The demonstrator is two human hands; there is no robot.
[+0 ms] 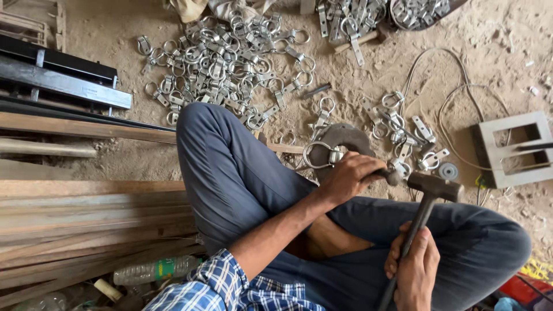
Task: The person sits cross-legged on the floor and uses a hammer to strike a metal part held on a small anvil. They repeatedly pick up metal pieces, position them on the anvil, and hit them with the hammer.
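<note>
I sit cross-legged on sandy ground. My left hand [350, 175] presses a small metal fitting with a ring [318, 155] onto a dark, rounded iron block [343, 137] in front of my knee. My right hand [416, 269] grips the dark handle of a hammer [433, 186]. The hammer's head hovers just right of my left hand, close to the fitting's hidden end. My left fingers cover most of the fitting, so only the ring and a short clamp part show.
A big heap of similar ring fittings [224, 63] lies beyond my knee, and a smaller group [398, 128] lies right of the block. Wooden planks [86, 224] and black metal bars [57, 78] lie at the left. A grey hollow block [511, 148] and loose wire sit at the right.
</note>
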